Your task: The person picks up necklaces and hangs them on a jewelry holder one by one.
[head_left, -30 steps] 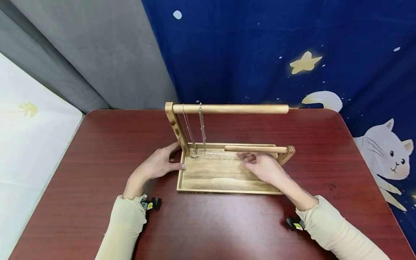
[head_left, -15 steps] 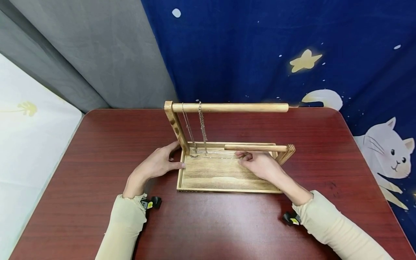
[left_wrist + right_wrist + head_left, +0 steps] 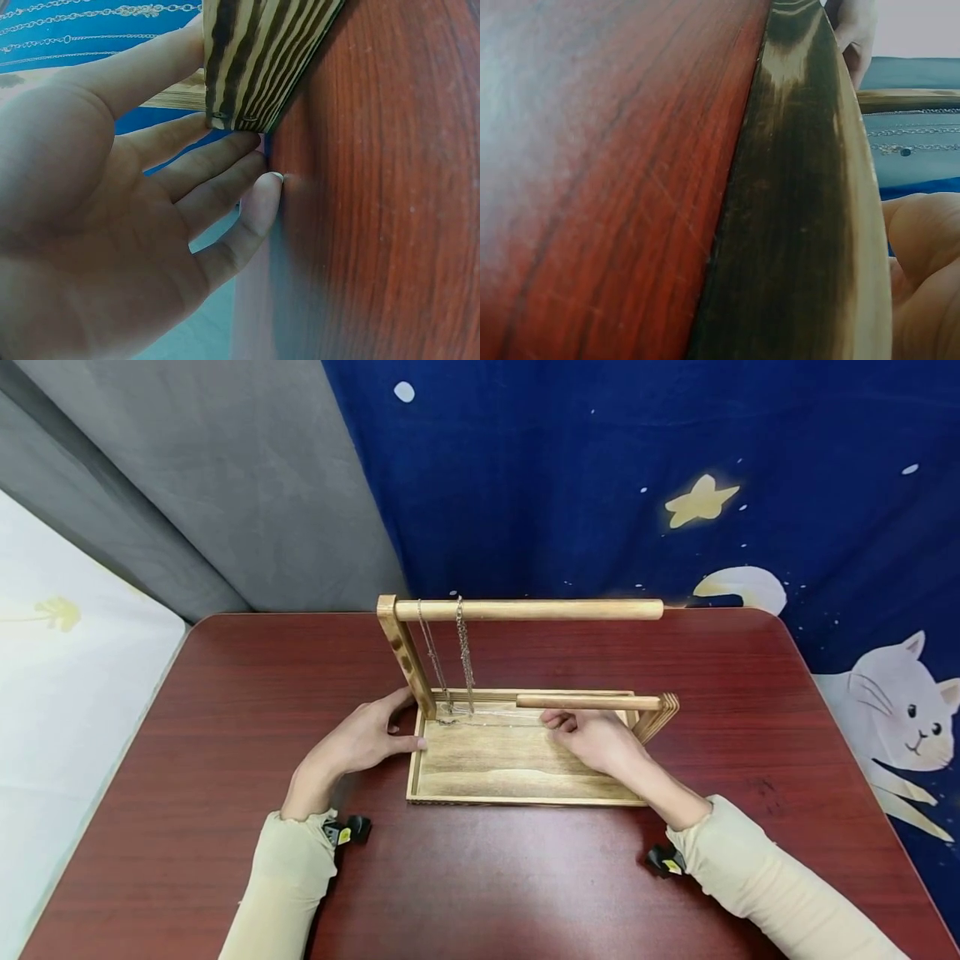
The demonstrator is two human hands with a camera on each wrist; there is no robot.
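Table (image 3: 495, 885): 2 hands (image 3: 363, 739) (image 3: 600, 742) at tray (image 3: 487, 760), labels (image 3: 344, 836) illegible.

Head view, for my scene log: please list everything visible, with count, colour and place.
Table: 1, red-brown, centre.
Tray: 1, tan, on the table.
Posts: 2, tan, at the tray's ends.
Bars: 2, tan, one from each post.
Chains: count unclear, silvery, over the upper bar and across the tray.
Curtains: 2, grey and patterned blue, behind the table.
Cloth: 1, white, far left.
Wrist cameras: 2, black, one per wrist.
Sleeves: 2, cream, on the arms.
Left hand: 1, gripping the tray's left end.
Right hand: 1, pinching a chain.
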